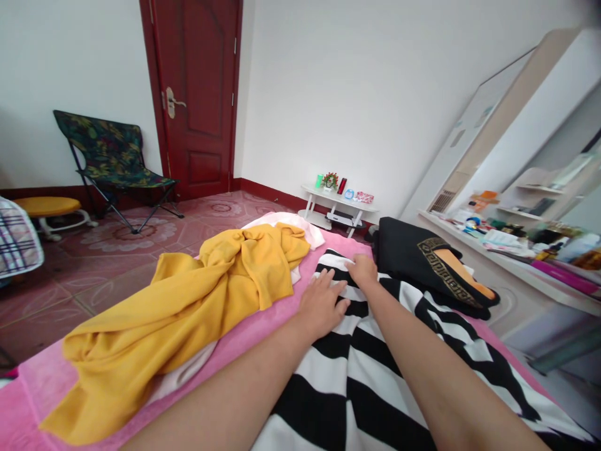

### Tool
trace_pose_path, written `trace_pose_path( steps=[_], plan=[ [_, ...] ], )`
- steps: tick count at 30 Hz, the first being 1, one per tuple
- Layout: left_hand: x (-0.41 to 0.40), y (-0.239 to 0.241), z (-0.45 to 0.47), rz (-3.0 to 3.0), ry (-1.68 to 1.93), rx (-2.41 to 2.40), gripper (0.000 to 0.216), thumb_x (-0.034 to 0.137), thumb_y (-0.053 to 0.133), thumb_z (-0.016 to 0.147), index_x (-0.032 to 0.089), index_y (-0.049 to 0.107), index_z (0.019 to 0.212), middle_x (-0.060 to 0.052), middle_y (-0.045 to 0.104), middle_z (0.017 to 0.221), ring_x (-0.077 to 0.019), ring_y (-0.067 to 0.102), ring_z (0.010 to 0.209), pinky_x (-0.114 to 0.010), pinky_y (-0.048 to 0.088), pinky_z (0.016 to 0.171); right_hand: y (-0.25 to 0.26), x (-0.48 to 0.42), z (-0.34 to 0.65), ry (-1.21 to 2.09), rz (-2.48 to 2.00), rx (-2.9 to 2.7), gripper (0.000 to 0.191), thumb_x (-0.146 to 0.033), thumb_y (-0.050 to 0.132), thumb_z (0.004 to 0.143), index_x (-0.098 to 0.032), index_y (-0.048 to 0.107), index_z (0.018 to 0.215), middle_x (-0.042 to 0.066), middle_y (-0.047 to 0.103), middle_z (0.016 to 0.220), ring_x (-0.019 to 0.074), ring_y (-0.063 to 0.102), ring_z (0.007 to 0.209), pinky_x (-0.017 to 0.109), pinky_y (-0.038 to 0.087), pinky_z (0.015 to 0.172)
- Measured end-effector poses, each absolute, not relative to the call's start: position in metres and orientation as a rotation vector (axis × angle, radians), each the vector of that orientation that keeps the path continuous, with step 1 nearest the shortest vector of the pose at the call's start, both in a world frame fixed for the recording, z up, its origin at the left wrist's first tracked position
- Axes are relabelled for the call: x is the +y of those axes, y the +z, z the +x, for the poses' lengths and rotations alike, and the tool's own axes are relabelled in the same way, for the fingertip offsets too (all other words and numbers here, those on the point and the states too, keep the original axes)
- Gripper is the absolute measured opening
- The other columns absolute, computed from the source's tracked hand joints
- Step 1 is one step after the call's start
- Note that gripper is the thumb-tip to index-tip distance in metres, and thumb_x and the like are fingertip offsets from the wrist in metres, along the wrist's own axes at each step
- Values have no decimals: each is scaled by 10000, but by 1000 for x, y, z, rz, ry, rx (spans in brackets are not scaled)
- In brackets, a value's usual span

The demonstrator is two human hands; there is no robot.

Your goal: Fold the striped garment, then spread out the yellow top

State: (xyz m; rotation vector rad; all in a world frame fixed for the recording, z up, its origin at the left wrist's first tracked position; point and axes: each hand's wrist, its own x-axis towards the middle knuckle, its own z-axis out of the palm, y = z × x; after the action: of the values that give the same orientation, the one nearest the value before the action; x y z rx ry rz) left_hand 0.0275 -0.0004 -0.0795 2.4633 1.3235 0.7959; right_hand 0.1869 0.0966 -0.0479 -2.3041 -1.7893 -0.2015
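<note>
Pink bedding covers the bed [263, 332], on which we see a black-and-white striped cloth [366, 376] spread under both forearms. Beside it lies a crumpled yellow garment [188, 300]; a black folded garment [417, 263] sits at the far right. Our left hand [323, 307] rests flat, fingers apart, on the stripes; our right hand [362, 270] pinches the cloth's far edge.

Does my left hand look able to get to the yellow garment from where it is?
Probably yes. The left hand rests flat on the striped cloth, right beside the yellow garment, with only bare pink bedcover between them.
</note>
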Motion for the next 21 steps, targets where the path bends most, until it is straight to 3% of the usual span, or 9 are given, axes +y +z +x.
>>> trace_pose_path(
  steps=[5, 11, 17, 21],
  plan=[
    [11, -67, 17, 2450, 606, 1273, 503, 393, 409, 895, 221, 443, 1365, -92, 431, 1422, -282, 362, 1325, -443, 300, 1089, -52, 107, 185, -292, -2274, -1800, 259, -338, 509, 867, -173, 673, 981, 129, 659, 1069, 246, 601, 1031, 305, 439, 843],
    [2, -78, 18, 2535, 420, 1321, 539, 449, 365, 905, 218, 410, 1391, -90, 291, 1510, -306, 192, 1401, -513, 182, 1120, -79, 105, 185, -286, -2304, -1779, 261, -274, 484, 883, -140, 631, 1051, 152, 652, 1040, 250, 622, 969, 318, 455, 790],
    [0, -87, 23, 2630, 583, 1308, 482, 449, 356, 908, 274, 476, 1340, -65, 324, 1498, -292, 193, 1404, -511, 132, 1130, -81, 104, 189, -300, -2189, -1917, 283, -157, 412, 889, -157, 593, 1107, 125, 613, 1103, 235, 598, 1019, 311, 427, 852],
    [4, -86, 20, 2603, 511, 1283, 541, 482, 319, 911, 260, 399, 1397, -68, 306, 1507, -276, 208, 1401, -491, 151, 1128, -84, 101, 192, -231, -2131, -2061, 363, -100, 393, 866, -119, 561, 1188, 164, 584, 1178, 243, 597, 1037, 326, 423, 883]
  ],
)
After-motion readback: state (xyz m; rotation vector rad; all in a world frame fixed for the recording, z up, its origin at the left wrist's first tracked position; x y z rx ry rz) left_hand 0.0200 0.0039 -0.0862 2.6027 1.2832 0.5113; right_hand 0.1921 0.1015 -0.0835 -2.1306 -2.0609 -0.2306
